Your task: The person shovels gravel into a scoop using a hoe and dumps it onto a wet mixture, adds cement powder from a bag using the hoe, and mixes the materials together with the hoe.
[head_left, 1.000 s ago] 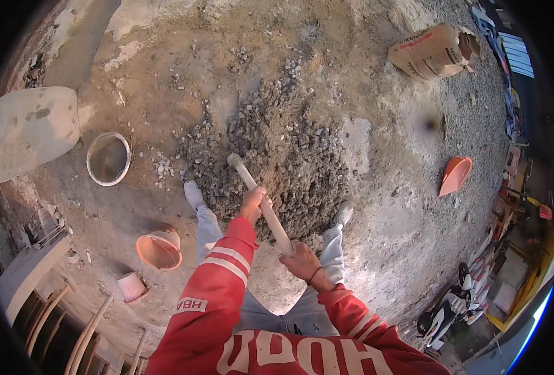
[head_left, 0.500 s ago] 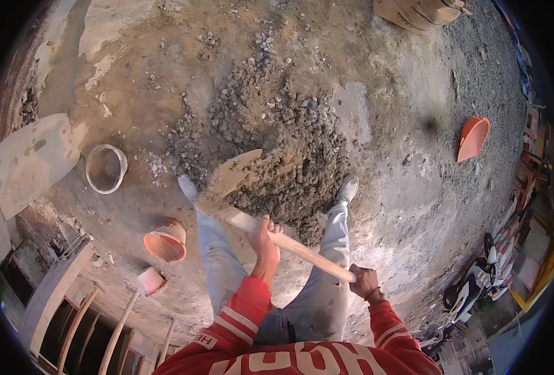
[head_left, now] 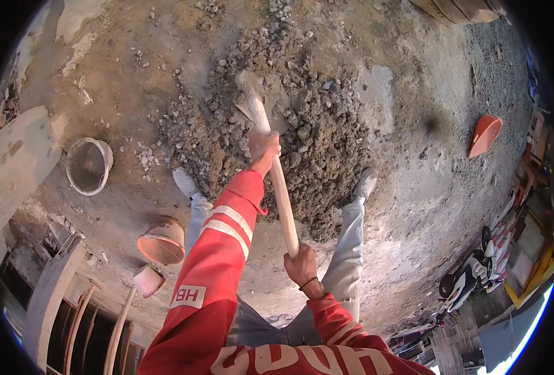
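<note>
My left hand [head_left: 264, 150] is wrapped round the middle of a wooden handle [head_left: 281, 194]. Lower down, my right hand [head_left: 301, 265] grips the handle's near end. The tool's head lies at the far end, over a heap of wet grey mix with stones [head_left: 321, 144]; most of its blade is hidden by the handle and the mix. Both my feet stand apart at the near sides of the heap.
On the left are a round bucket [head_left: 89, 166], an orange bucket [head_left: 162, 241], a small pinkish bucket [head_left: 148, 281] and a pale board [head_left: 15, 164]. An orange scoop-shaped container [head_left: 486, 135], a paper sack [head_left: 461, 9] and a motorcycle [head_left: 463, 281] are on the right.
The tool was first over the heap, then drawn back near my left foot with its blade showing. Now it reaches forward over the heap again, my left arm stretched out.
</note>
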A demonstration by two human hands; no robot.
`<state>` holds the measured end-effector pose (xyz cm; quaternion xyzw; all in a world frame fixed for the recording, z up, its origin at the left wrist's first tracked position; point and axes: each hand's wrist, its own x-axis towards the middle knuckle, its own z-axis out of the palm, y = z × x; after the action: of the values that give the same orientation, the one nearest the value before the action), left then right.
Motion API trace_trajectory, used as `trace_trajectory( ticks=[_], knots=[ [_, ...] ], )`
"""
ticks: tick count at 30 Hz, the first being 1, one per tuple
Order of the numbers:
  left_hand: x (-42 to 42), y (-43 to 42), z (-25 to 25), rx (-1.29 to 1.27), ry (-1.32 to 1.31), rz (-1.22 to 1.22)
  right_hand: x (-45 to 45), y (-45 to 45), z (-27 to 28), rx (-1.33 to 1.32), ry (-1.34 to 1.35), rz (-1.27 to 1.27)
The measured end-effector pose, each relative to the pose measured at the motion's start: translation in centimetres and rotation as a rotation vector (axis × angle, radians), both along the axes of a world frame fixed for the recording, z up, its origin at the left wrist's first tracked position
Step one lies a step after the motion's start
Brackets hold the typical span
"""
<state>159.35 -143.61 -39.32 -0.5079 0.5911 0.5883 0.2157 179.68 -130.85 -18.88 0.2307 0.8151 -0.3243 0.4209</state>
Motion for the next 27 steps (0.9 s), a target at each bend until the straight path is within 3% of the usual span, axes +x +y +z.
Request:
trace_trajectory(
  ticks=[4,7,9,11,13,16,17,18,20,22,23,25,27],
  knots=[
    [-4.8,-4.3,3.3,-0.010,0.211,0.095,-2.0,-1.8,-3.5,-0.017,0.182,0.092],
    [-11.2,-7.5,4.7,-0.120,0.369,0.058,-8.2,-3.4,-8.9,-0.078,0.295,0.111],
    [-14.8,-8.9,3.5,-0.195,0.394,0.009,-14.0,-5.3,-11.7,-0.099,0.339,0.136],
    [-17.9,-10.7,-0.9,-0.383,0.371,-0.144,-18.3,-6.7,-14.7,-0.163,0.336,0.150],
    [-17.7,-10.6,-3.5,-0.492,0.352,-0.238,-18.3,-7.0,-13.4,-0.134,0.246,0.114],
    [-12.7,-9.0,-9.1,-0.460,0.094,-0.265,-14.4,-4.6,-9.6,-0.103,0.161,0.088],
    [-10.0,-7.0,-5.3,-0.337,0.009,-0.206,-13.2,-3.4,-7.3,-0.077,0.110,0.110],
    [-6.5,-6.0,-6.8,-0.387,-0.040,-0.245,-11.0,-2.4,-5.7,-0.051,0.072,0.164],
    [-0.7,-1.7,-4.2,-0.247,-0.240,-0.333,-5.5,-0.8,-3.0,-0.020,0.057,0.129],
    [5.7,3.5,-4.4,-0.461,-0.229,-0.471,-1.7,2.1,-1.0,-0.048,-0.082,-0.005],
    [6.1,4.8,-0.4,-0.280,-0.321,-0.378,-1.2,3.0,0.6,-0.070,-0.115,-0.010],
    [8.5,4.8,-2.1,-0.142,-0.413,-0.398,-2.5,3.4,3.4,-0.041,-0.149,0.088],
    [7.9,3.2,1.4,0.017,-0.326,-0.249,-4.2,2.7,6.5,-0.046,-0.112,0.168]
  ],
)
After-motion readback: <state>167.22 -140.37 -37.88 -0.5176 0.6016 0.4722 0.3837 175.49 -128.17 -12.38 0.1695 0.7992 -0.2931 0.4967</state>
